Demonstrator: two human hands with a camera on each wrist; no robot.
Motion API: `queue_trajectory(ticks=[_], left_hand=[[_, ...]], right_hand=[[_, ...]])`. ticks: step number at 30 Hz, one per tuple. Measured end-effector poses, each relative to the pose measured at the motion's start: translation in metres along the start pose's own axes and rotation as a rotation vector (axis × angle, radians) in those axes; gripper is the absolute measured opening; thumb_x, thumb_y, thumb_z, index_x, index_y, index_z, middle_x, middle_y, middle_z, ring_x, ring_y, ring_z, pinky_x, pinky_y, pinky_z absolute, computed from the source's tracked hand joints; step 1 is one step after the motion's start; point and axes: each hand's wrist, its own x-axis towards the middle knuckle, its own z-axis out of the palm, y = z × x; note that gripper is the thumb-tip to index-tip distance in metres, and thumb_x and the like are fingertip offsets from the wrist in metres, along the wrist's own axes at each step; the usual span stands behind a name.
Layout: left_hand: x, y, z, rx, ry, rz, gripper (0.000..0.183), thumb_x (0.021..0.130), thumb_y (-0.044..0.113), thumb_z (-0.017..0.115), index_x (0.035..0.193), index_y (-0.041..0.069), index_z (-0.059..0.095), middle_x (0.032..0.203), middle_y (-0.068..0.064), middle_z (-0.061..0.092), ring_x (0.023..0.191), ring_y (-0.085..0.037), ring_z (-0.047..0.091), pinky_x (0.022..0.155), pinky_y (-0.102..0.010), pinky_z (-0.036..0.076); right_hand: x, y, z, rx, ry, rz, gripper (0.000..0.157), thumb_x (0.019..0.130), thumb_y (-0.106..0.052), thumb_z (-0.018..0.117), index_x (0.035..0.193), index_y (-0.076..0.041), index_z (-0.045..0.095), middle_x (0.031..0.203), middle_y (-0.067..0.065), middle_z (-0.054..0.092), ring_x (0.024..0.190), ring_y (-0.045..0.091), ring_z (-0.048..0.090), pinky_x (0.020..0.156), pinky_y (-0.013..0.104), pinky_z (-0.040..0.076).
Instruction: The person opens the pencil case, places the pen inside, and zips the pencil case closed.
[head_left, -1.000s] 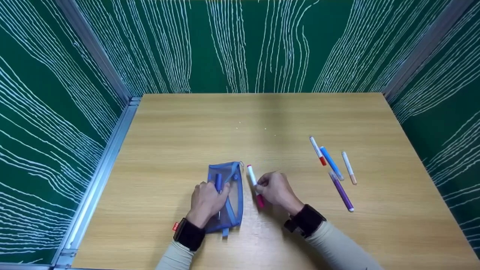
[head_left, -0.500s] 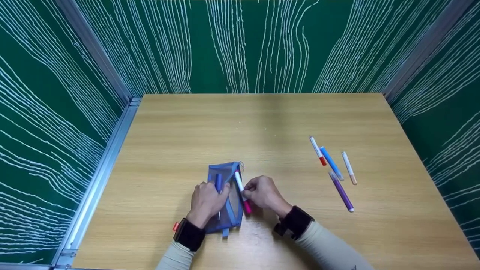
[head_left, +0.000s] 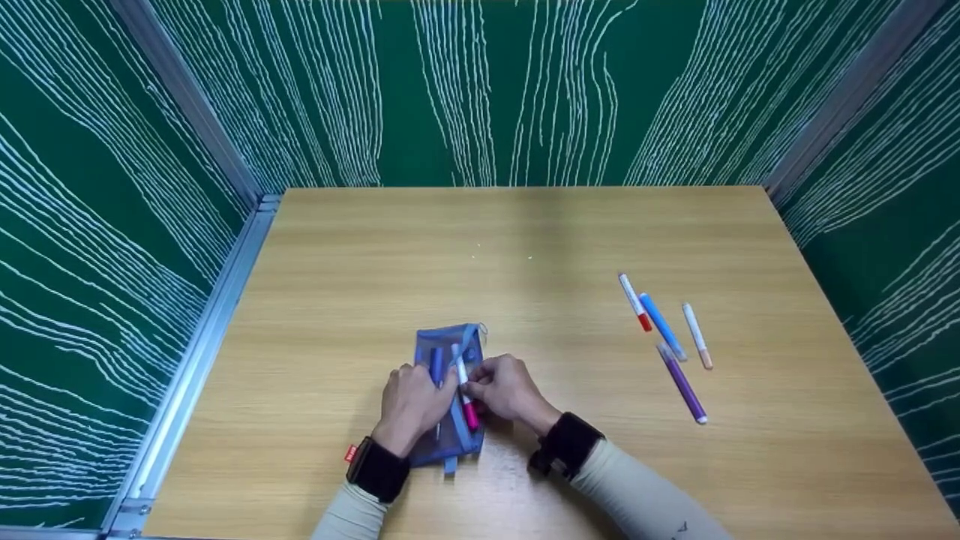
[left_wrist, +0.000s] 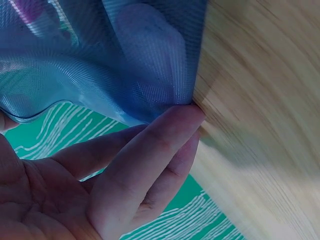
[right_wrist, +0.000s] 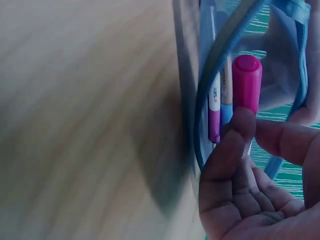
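Note:
A blue mesh pencil case (head_left: 424, 450) lies on the table with its zipped mouth open. My left hand (head_left: 414, 401) holds its left side, thumb at the mouth; in the left wrist view the fingertips (left_wrist: 187, 117) touch the mesh. Between right thumb and fingers, my right hand (head_left: 511, 386) pinches a white marker with a pink cap (head_left: 469, 415). That marker is over the case's mouth; in the right wrist view its pink end (right_wrist: 247, 82) is inside the blue-trimmed opening. A purple-ended marker (right_wrist: 214, 115) and a blue-ended marker (right_wrist: 226, 112) show inside the case.
To the right lie a red-capped white marker (head_left: 634, 301), a blue marker (head_left: 663, 326), a white marker with a tan end (head_left: 697, 335) and a purple marker (head_left: 682, 382). Green panels with white lines (head_left: 510, 90) stand round the wooden table (head_left: 360, 255).
My right hand has carried the pink-capped marker leftward from beside the pencil case to over its mouth. The left hand and the loose markers have stayed put.

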Motion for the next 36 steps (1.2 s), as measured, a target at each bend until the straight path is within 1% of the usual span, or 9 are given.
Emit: queue_trajectory(ticks=[4,8,11,14,17,20,24,30,36], left_hand=[[0.0,-0.001,0.0,-0.003,0.0,0.004,0.055,0.097,0.053,0.053,0.074,0.004,0.063,0.084,-0.02,0.065,0.074,-0.031,0.062,0.065,-0.046,0.051],[0.0,-0.002,-0.001,-0.01,0.004,0.011,0.053,0.097,0.053,0.054,0.068,0.008,0.057,0.082,-0.019,0.064,0.071,-0.03,0.061,0.063,-0.045,0.05],[0.0,-0.002,0.0,-0.018,0.005,0.009,0.053,0.097,0.053,0.054,0.068,0.009,0.056,0.081,-0.019,0.064,0.071,-0.03,0.06,0.062,-0.045,0.05],[-0.001,-0.002,0.0,-0.019,0.015,0.012,0.053,0.096,0.053,0.055,0.07,0.006,0.059,0.081,-0.019,0.064,0.072,-0.032,0.062,0.063,-0.046,0.05],[-0.002,-0.001,0.001,-0.009,0.035,0.017,0.055,0.095,0.053,0.056,0.076,0.001,0.064,0.082,-0.021,0.064,0.076,-0.036,0.064,0.066,-0.048,0.051],[-0.002,-0.001,0.002,-0.002,0.051,0.017,0.056,0.094,0.052,0.056,0.081,-0.001,0.067,0.084,-0.022,0.065,0.08,-0.038,0.065,0.069,-0.049,0.051],[-0.002,-0.001,0.002,-0.01,0.055,0.019,0.053,0.095,0.051,0.056,0.077,0.002,0.065,0.084,-0.022,0.065,0.08,-0.038,0.065,0.069,-0.049,0.051],[-0.001,-0.001,0.001,-0.011,0.035,0.017,0.051,0.096,0.052,0.055,0.074,0.006,0.062,0.084,-0.02,0.065,0.078,-0.035,0.064,0.068,-0.048,0.05],[-0.001,-0.002,0.0,-0.012,0.01,0.004,0.051,0.096,0.053,0.055,0.074,0.007,0.059,0.083,-0.019,0.064,0.075,-0.031,0.061,0.066,-0.045,0.05]], right_hand=[[0.001,-0.001,0.009,0.076,-0.036,0.021,0.007,0.089,-0.005,0.078,0.085,-0.003,0.072,0.072,0.005,0.071,0.057,0.018,0.07,0.055,0.032,0.059],[0.004,-0.002,0.015,0.09,-0.053,0.03,0.004,0.091,-0.002,0.074,0.087,-0.001,0.072,0.07,0.007,0.071,0.056,0.022,0.07,0.054,0.036,0.059],[0.005,-0.003,0.018,0.061,-0.06,0.031,0.005,0.09,0.0,0.071,0.085,-0.002,0.072,0.066,0.004,0.069,0.054,0.021,0.069,0.052,0.035,0.058],[0.008,-0.004,0.021,0.012,-0.057,0.019,0.01,0.088,0.002,0.066,0.081,-0.004,0.07,0.064,-0.002,0.062,0.053,0.014,0.062,0.05,0.029,0.054],[0.011,-0.004,0.024,-0.058,-0.037,-0.037,0.014,0.086,0.004,0.062,0.08,-0.005,0.069,0.065,-0.005,0.055,0.058,0.009,0.053,0.052,0.023,0.045],[0.013,-0.002,0.026,-0.108,-0.027,-0.091,0.016,0.085,0.004,0.06,0.084,-0.006,0.072,0.067,-0.006,0.053,0.064,0.01,0.049,0.058,0.023,0.041],[0.015,-0.001,0.028,-0.135,-0.045,-0.127,0.016,0.085,0.004,0.061,0.081,-0.006,0.072,0.067,-0.007,0.055,0.068,0.011,0.051,0.063,0.025,0.043],[0.015,0.003,0.03,-0.186,-0.019,-0.169,0.019,0.087,0.001,0.066,0.072,-0.011,0.067,0.064,-0.009,0.055,0.068,0.011,0.053,0.066,0.028,0.049],[0.016,0.003,0.029,-0.184,-0.008,-0.161,0.016,0.084,0.005,0.062,0.084,-0.007,0.073,0.068,-0.006,0.056,0.066,0.011,0.053,0.061,0.026,0.046]])
